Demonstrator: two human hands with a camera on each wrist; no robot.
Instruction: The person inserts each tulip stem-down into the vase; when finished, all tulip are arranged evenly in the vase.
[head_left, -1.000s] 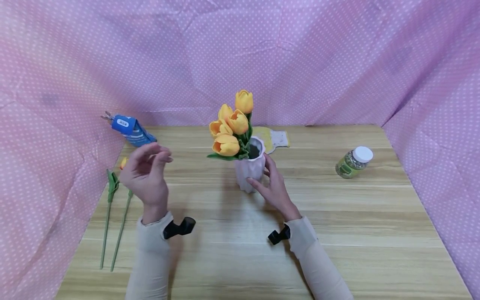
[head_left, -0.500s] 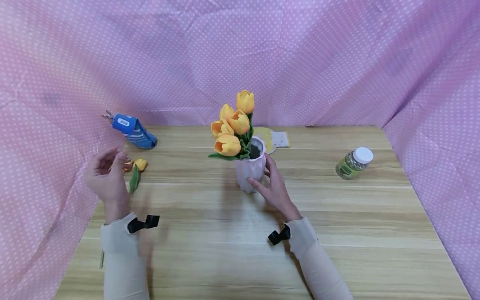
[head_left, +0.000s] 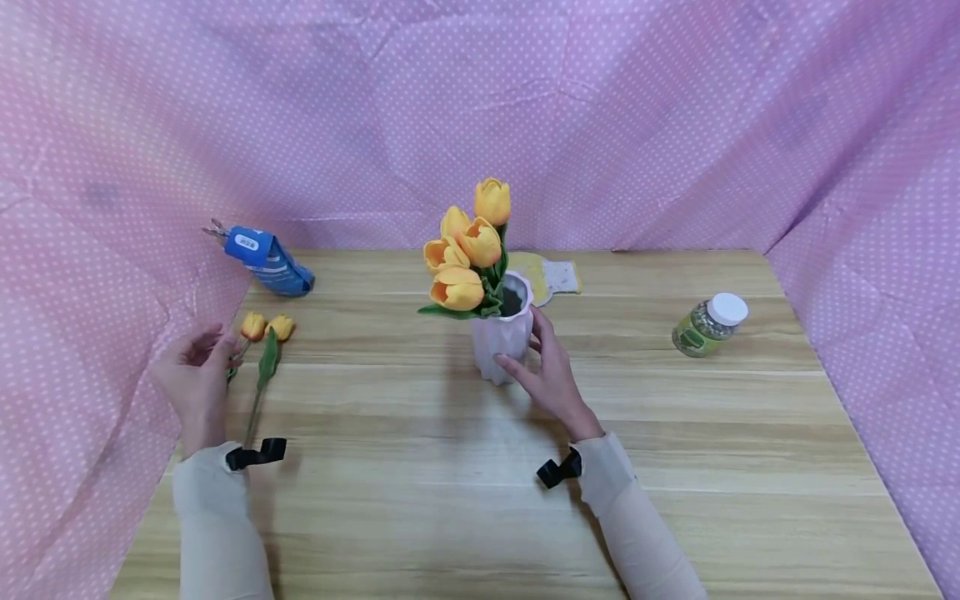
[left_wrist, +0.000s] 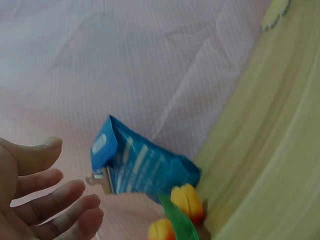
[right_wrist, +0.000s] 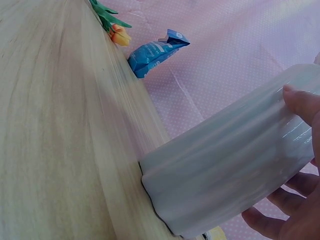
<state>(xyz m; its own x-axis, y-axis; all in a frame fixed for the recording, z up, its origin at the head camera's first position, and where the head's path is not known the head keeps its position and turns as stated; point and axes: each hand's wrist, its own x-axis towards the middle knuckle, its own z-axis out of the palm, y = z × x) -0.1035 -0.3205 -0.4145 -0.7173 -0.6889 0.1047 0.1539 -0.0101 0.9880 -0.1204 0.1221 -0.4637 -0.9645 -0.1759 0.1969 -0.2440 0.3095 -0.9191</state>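
My right hand (head_left: 553, 379) grips a pale fluted vase (head_left: 495, 348), thumb on the near side and fingers round the right side. In the right wrist view the vase (right_wrist: 225, 160) has its base on the table. Several orange-yellow tulips (head_left: 457, 288) lean out of its left side, with dark filling visible inside. At the table's left edge, my left hand (head_left: 192, 379) hovers by two loose tulips (head_left: 281, 327), one partly hidden behind its fingers. Its fingers are slightly bent and apart, with nothing between them in the left wrist view.
A blue bag (head_left: 276, 265) with a metal clip stands at the back left. Behind the vase lies a flat yellow and white piece (head_left: 558, 277). To the right is a clear jar (head_left: 701, 329) with a white lid. A pink dotted curtain (head_left: 480, 108) surrounds the wooden table (head_left: 675, 500).
My left hand has moved left and lower, over the loose tulips' stems, uncovering their blossoms and the blue bag. My right hand and the vase have stayed in place.
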